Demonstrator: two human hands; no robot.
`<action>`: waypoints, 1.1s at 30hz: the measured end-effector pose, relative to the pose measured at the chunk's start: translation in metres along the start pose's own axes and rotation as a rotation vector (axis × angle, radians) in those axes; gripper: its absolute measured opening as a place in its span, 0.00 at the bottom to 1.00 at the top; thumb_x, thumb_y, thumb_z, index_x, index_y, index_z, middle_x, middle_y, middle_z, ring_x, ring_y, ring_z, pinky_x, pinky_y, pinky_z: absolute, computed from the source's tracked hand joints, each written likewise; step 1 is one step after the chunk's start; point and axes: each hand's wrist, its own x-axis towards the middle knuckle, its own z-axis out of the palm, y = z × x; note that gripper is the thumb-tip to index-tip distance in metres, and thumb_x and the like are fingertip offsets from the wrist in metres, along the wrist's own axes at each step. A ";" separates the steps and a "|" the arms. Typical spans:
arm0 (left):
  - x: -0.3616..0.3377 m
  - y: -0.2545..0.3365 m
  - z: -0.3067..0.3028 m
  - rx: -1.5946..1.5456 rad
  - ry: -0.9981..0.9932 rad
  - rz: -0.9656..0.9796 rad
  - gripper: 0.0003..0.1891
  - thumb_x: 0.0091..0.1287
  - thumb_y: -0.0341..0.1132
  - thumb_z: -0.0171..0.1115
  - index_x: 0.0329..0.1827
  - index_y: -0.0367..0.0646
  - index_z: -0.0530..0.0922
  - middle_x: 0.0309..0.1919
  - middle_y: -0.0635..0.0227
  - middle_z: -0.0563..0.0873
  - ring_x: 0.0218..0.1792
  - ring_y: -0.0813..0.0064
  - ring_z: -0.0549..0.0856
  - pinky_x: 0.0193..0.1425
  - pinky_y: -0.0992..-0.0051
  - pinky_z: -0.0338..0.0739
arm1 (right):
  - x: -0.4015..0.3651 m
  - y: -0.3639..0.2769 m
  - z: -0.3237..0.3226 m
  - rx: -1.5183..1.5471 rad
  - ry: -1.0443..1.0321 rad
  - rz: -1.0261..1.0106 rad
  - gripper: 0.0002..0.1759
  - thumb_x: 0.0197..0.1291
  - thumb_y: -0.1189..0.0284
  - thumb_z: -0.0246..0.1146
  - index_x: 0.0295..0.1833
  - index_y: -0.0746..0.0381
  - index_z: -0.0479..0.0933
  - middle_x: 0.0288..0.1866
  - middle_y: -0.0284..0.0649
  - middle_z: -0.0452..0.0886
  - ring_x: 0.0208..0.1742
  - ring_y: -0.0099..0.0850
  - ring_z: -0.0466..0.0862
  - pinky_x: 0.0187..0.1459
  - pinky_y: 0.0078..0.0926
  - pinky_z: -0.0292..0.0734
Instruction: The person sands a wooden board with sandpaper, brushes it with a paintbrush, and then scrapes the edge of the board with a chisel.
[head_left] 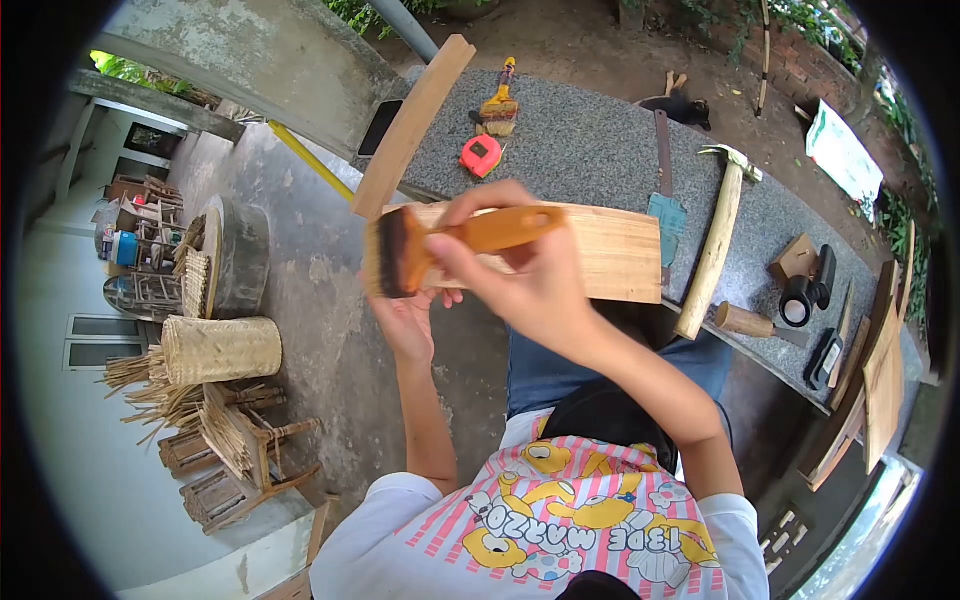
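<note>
My right hand [535, 285] is closed around the orange handle of a wide paintbrush [512, 230]. The brush is slightly blurred, and its bristles point left, over the near end of a flat wooden board [615, 252]. My left hand [408, 325] grips that same end from below; its fingers are partly hidden behind the board and brush. The board's far end reaches over the edge of a grey granite bench [575, 140]. Beyond the brush, a red tape measure [482, 155] and a second paintbrush [498, 108] lie on the granite.
A hammer [715, 250] lies right of the board, beside a flat blade with a teal-wrapped end [668, 225]. Farther right are a tape roll [797, 302] and a chisel-like tool [745, 320]. A long wooden strip [415, 125] crosses the bench's left end, beside a phone [380, 128].
</note>
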 end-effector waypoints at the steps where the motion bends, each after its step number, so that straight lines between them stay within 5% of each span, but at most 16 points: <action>1: 0.001 0.000 0.002 0.042 0.044 0.026 0.33 0.76 0.58 0.34 0.67 0.39 0.68 0.58 0.58 0.80 0.49 0.64 0.83 0.43 0.62 0.80 | 0.001 0.009 0.005 -0.039 -0.009 0.009 0.11 0.61 0.76 0.67 0.45 0.67 0.73 0.36 0.35 0.80 0.38 0.20 0.83 0.36 0.18 0.81; 4: 0.000 -0.007 0.002 0.163 0.103 0.079 0.36 0.76 0.60 0.35 0.72 0.38 0.64 0.67 0.58 0.74 0.66 0.63 0.76 0.65 0.65 0.76 | -0.007 0.025 0.001 0.042 0.060 0.024 0.10 0.60 0.77 0.68 0.43 0.67 0.74 0.34 0.36 0.80 0.36 0.21 0.83 0.33 0.19 0.78; 5: 0.001 -0.009 -0.008 0.156 0.090 0.071 0.36 0.76 0.60 0.35 0.72 0.38 0.64 0.67 0.58 0.74 0.66 0.63 0.76 0.65 0.65 0.76 | -0.011 0.026 -0.002 0.098 0.092 0.081 0.09 0.60 0.77 0.67 0.42 0.67 0.74 0.34 0.36 0.80 0.36 0.21 0.83 0.34 0.19 0.78; 7: 0.001 -0.012 -0.025 -0.144 -0.273 0.022 0.40 0.75 0.65 0.32 0.70 0.35 0.66 0.60 0.55 0.79 0.59 0.64 0.81 0.60 0.67 0.77 | -0.025 0.024 -0.024 0.096 0.102 0.109 0.09 0.61 0.78 0.66 0.43 0.67 0.74 0.35 0.36 0.80 0.36 0.20 0.83 0.36 0.20 0.78; 8: 0.003 -0.010 0.017 -0.003 0.422 0.007 0.42 0.74 0.67 0.29 0.64 0.33 0.69 0.47 0.55 0.84 0.39 0.67 0.85 0.40 0.72 0.79 | -0.035 0.032 -0.039 -0.067 0.156 0.042 0.09 0.61 0.78 0.66 0.43 0.68 0.74 0.35 0.36 0.80 0.35 0.20 0.82 0.35 0.19 0.79; 11: 0.002 -0.013 0.008 0.200 0.137 0.016 0.40 0.76 0.64 0.28 0.57 0.31 0.71 0.35 0.56 0.84 0.27 0.68 0.83 0.29 0.74 0.73 | -0.066 0.019 -0.081 -0.208 0.343 0.036 0.08 0.61 0.79 0.65 0.43 0.68 0.74 0.34 0.35 0.79 0.33 0.20 0.81 0.34 0.18 0.79; 17: 0.000 -0.006 0.021 0.260 0.184 0.042 0.35 0.78 0.61 0.32 0.54 0.32 0.71 0.31 0.55 0.84 0.24 0.70 0.81 0.28 0.75 0.72 | -0.126 -0.011 -0.187 -0.627 0.621 0.087 0.06 0.63 0.79 0.64 0.42 0.68 0.73 0.34 0.36 0.79 0.32 0.20 0.81 0.35 0.16 0.76; 21: -0.001 -0.009 0.015 0.240 0.172 0.028 0.40 0.75 0.66 0.27 0.54 0.32 0.72 0.31 0.56 0.84 0.25 0.69 0.82 0.29 0.75 0.72 | -0.111 -0.050 -0.173 -0.703 0.666 0.059 0.05 0.65 0.80 0.62 0.43 0.67 0.73 0.34 0.35 0.80 0.35 0.20 0.82 0.35 0.16 0.75; 27: -0.001 -0.014 0.010 0.187 0.239 0.009 0.47 0.71 0.73 0.22 0.53 0.33 0.74 0.31 0.57 0.84 0.26 0.69 0.82 0.30 0.75 0.73 | -0.042 -0.033 -0.075 -0.215 0.182 -0.004 0.09 0.70 0.73 0.59 0.49 0.68 0.75 0.36 0.38 0.82 0.40 0.23 0.84 0.38 0.21 0.80; 33: -0.001 -0.012 0.020 0.107 0.328 0.027 0.46 0.71 0.72 0.24 0.53 0.33 0.73 0.32 0.56 0.85 0.26 0.69 0.82 0.30 0.74 0.74 | -0.015 0.023 -0.029 0.063 0.039 0.024 0.08 0.70 0.76 0.59 0.49 0.69 0.73 0.40 0.41 0.83 0.41 0.26 0.87 0.44 0.20 0.83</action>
